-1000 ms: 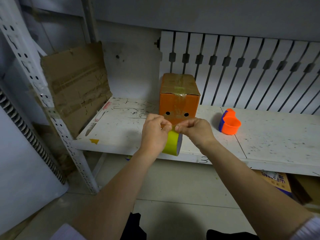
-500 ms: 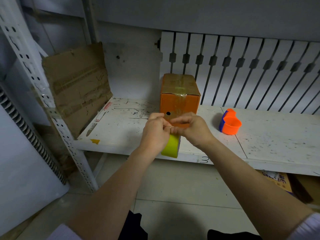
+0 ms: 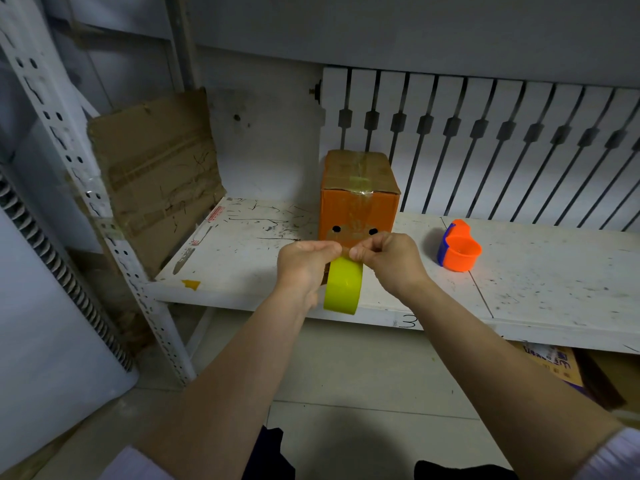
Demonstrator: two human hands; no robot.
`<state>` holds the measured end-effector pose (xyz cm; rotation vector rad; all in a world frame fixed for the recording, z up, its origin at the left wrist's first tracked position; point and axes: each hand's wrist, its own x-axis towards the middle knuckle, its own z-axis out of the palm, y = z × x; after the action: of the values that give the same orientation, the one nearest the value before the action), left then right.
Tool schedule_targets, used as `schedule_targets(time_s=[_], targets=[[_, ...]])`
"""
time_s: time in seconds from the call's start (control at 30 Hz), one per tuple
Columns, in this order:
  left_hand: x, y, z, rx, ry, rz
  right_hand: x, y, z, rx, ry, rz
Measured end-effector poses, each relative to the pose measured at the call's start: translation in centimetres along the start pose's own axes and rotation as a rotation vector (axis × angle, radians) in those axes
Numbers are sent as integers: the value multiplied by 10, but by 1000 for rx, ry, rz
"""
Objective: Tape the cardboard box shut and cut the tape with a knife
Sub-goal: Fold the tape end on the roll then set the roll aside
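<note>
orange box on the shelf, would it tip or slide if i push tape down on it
The orange box looks taller than wide, so a push near its top could tip it. It seems small, probably light, and may slide on the smooth white shelf. Steadying it with one hand seems wise.

We saw an orange cardboard box (image 3: 358,206) with a brown top, two black dots low on its front and clear glossy tape over its seam. The tape roll (image 3: 343,285) was yellow-green. On the white shelf (image 3: 540,285), marked with black scribbles and specks, stood an orange cup (image 3: 461,251) with a blue part on its left side. A plain brown cardboard sheet (image 3: 156,174) bore dark scratches.
</note>
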<state>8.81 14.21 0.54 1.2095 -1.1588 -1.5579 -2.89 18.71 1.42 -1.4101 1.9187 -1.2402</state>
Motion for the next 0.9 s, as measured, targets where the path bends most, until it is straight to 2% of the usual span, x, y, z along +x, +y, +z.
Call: schedule_targets(time_s=[0.13,0.27,0.4,0.57,0.73,0.8,0.9], targets=[[0,2,-2,-62,43,-54,3,4,-1,31,50,53],[-3,0,-1,-1,-145,-131,2,7,0,43,59,37],[-1,-5,4,-29,-65,-62,1,7,0,57,61,12],[1,-11,6,-68,-65,-33,3,15,1,23,124,-41],[5,-19,11,-83,-28,-36,5,23,-5,146,211,33],[9,-21,14,-96,-3,-35,3,24,-8,231,160,126],[10,-25,26,-129,0,-18,2,31,-9,190,-19,238]])
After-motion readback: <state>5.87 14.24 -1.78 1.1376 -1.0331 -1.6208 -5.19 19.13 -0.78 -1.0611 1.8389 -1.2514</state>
